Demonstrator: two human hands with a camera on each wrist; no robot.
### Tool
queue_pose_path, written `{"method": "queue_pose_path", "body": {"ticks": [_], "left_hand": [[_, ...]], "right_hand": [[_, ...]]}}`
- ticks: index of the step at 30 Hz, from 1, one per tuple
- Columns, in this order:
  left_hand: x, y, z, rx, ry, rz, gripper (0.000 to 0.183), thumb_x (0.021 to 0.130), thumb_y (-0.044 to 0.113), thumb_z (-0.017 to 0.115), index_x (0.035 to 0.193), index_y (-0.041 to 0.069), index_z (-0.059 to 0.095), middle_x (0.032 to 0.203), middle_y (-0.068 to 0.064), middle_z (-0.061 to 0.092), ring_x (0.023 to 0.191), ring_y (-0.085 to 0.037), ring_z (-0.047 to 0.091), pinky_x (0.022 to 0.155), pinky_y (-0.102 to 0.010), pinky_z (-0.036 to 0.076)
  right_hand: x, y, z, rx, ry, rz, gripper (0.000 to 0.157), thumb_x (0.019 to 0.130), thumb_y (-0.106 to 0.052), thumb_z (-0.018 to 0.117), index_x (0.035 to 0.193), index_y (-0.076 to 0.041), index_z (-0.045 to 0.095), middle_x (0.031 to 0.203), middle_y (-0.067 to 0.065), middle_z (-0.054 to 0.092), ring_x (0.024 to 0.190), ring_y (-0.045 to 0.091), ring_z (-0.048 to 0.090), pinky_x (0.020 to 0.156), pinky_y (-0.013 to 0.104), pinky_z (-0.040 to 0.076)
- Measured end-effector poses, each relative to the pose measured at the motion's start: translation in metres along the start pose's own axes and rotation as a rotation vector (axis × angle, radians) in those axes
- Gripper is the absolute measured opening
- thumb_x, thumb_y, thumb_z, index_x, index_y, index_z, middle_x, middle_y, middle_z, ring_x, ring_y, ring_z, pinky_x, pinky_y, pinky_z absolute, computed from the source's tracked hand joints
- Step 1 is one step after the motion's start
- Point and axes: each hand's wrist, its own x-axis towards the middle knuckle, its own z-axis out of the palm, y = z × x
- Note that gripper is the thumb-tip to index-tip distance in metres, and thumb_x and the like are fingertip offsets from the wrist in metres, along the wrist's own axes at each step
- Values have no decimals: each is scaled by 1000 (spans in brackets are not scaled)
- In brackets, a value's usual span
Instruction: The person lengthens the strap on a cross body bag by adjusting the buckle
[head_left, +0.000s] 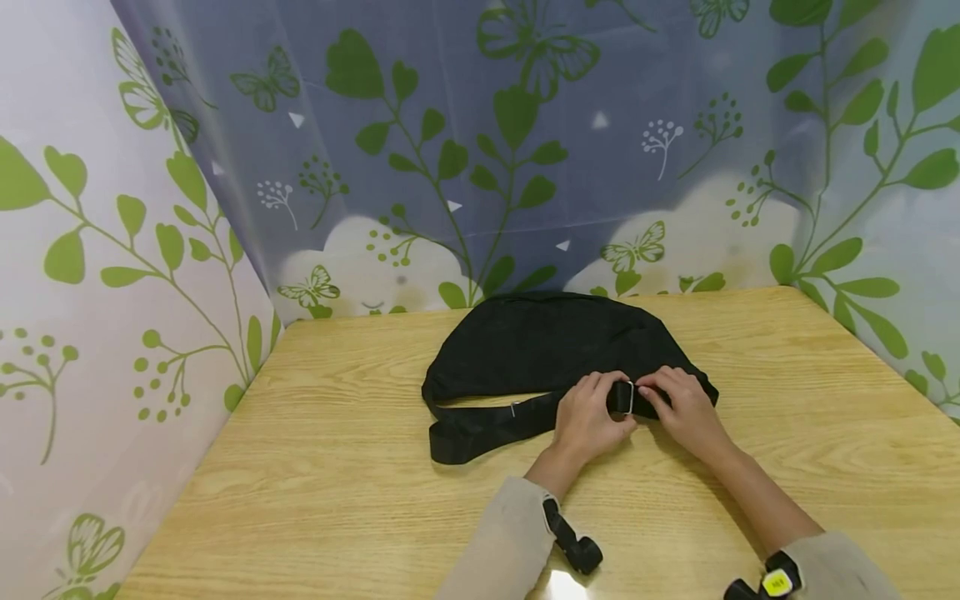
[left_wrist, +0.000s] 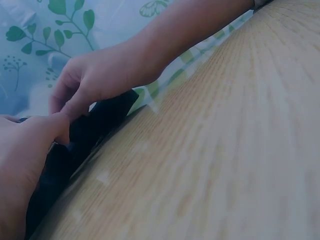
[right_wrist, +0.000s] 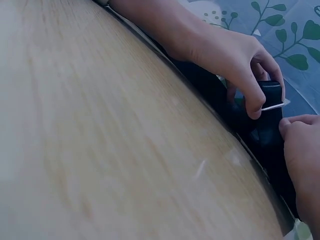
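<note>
A black waist bag (head_left: 555, 342) lies on the table, its rounded edge toward the back wall. Its black strap (head_left: 498, 431) loops out in front and runs under my left hand (head_left: 590, 418). That hand grips the strap beside a silver metal buckle (right_wrist: 272, 106), its thumb and fingers on either side of the webbing. Just right of the buckle, my right hand (head_left: 686, 414) pinches the strap between thumb and forefinger. A second small metal slider (head_left: 514, 409) sits farther left on the strap. The right fingertips partly hide what they pinch.
The wood-grain table (head_left: 315, 500) spreads out around the bag. Behind it hangs a blue cloth (head_left: 420, 150) printed with leaves and butterflies, with pale printed cloth at both sides. Black bands (head_left: 573, 546) circle both wrists over beige sleeves.
</note>
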Motion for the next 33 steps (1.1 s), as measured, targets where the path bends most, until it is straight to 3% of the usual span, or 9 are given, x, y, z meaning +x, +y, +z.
{"method": "queue_pose_path", "body": {"ticks": [8,15,20,23,27,30,33], "left_hand": [[1,0,0,17,72,-34,48,64,34,78,106,21,60,88,6,58,76,-8,55,66,-17,43],[1,0,0,31,115,-5,47,65,35,79,105,20,62,87,5,59,74,-7,55,65,-15,43],[0,0,1,0,91,-11,47,65,34,79,106,19,61,87,4,58,73,-8,54,64,-16,43],[0,0,1,-38,51,-24,47,68,34,78,108,19,59,89,3,57,75,-7,53,66,-15,43],[-1,0,0,-79,-27,-22,48,72,33,77,113,18,58,94,3,56,82,-7,53,71,-15,42],[-1,1,-1,-88,-93,-18,51,73,32,76,118,18,56,98,4,54,86,-7,52,74,-14,42],[-1,1,0,-119,-127,-49,52,75,32,75,121,17,55,98,5,52,84,-5,51,71,-12,40]], "right_hand": [[-2,1,-1,-180,49,94,11,74,1,72,81,-3,65,75,6,57,69,27,50,65,43,37],[-2,0,-2,-225,66,131,10,74,0,73,79,-3,65,75,8,56,70,29,51,67,45,39],[-3,0,-3,-233,53,182,8,76,-2,71,80,-3,65,76,8,56,74,31,51,67,46,37],[-3,0,-4,-187,53,179,8,77,-1,71,83,-3,67,79,8,58,76,30,51,69,45,37],[-2,-1,-4,-30,31,103,20,78,-1,70,98,-3,68,92,8,62,89,28,54,82,45,37],[-2,-3,-4,77,-44,39,35,79,-4,70,113,-3,62,108,9,60,102,27,52,94,35,33],[-3,-5,-5,133,-113,8,51,77,-4,71,124,-2,53,117,11,56,108,28,49,97,23,28]]}}
